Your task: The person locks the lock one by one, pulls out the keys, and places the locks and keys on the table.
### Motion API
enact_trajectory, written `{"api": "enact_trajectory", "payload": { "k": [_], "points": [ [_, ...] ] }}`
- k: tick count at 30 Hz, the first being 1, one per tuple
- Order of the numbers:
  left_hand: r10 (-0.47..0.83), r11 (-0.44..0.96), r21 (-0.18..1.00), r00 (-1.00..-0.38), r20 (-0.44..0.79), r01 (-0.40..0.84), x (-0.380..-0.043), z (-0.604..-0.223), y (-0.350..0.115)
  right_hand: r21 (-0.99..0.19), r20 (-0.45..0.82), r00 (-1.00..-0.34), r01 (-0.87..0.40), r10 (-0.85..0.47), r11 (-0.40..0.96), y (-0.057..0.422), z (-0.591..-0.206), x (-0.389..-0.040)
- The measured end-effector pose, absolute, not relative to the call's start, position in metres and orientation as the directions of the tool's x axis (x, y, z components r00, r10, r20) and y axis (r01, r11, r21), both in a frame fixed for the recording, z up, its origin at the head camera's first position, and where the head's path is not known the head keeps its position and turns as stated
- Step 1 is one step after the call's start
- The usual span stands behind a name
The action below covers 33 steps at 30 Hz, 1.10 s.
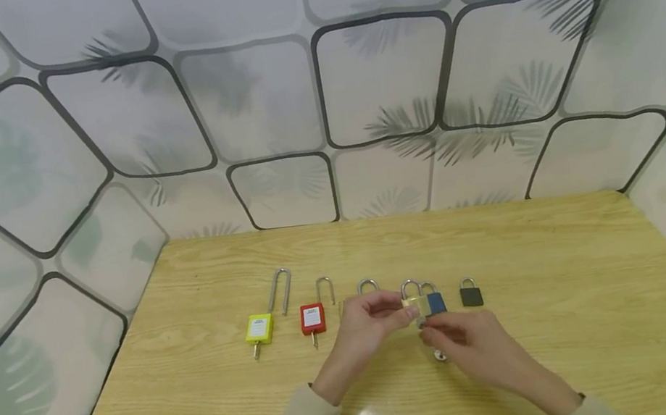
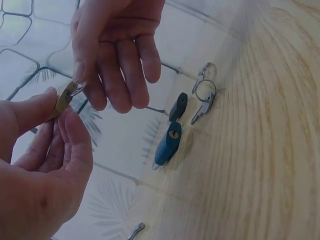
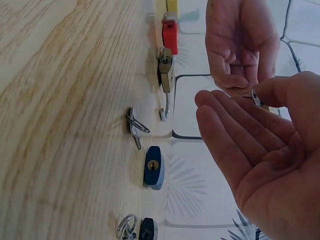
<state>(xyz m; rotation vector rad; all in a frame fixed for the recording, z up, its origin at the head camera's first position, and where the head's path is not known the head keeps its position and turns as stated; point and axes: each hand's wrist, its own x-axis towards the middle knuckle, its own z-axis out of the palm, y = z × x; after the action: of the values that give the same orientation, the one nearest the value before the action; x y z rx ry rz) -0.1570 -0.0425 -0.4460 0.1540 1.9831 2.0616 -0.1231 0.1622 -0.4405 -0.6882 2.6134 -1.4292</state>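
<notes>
My left hand (image 1: 363, 327) pinches a brass padlock (image 1: 414, 305) between thumb and fingers, raised above the table. Its shackle points up and looks closed. My right hand (image 1: 478, 348) pinches a small silver key (image 3: 256, 97) between thumb and forefinger, its other fingers extended. In the left wrist view the key meets the padlock's keyhole face; how deep it sits cannot be seen. Behind the held padlock stands a blue padlock (image 1: 436, 303), with a black padlock (image 1: 470, 294) to its right. Another brass padlock (image 3: 166, 72) is partly hidden behind my left hand in the head view.
Further left lie a red padlock (image 1: 312, 319) and a yellow padlock (image 1: 259, 329), shackles open and keys in them. Loose keys (image 3: 134, 125) and a key ring (image 3: 127, 226) lie on the wooden table (image 1: 593, 340). A patterned curtain (image 1: 378, 82) borders the table's back and sides.
</notes>
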Motion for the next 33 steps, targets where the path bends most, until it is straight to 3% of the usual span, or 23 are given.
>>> {"api": "enact_trajectory", "payload": {
  "k": [10, 20, 33],
  "points": [
    [0.298, -0.03, 0.991, -0.948, -0.115, -0.13, -0.1571, -0.445, -0.0419, -0.883, 0.064, -0.902, -0.251, -0.428, 0.396, 0.1602, -0.4398, -0.1279],
    [0.288, -0.046, 0.984, -0.946, -0.15, -0.17, -0.1558, -0.4451, -0.0414, -0.951, -0.106, -0.893, -0.037, -0.437, 0.306, 0.1635, -0.4395, -0.1288],
    [0.234, -0.101, 0.971, -0.954, -0.188, -0.216, -0.1563, -0.447, -0.0397, -0.953, -0.117, -0.915, -0.007, -0.386, 0.304, 0.1574, -0.4364, -0.1267]
  ]
}}
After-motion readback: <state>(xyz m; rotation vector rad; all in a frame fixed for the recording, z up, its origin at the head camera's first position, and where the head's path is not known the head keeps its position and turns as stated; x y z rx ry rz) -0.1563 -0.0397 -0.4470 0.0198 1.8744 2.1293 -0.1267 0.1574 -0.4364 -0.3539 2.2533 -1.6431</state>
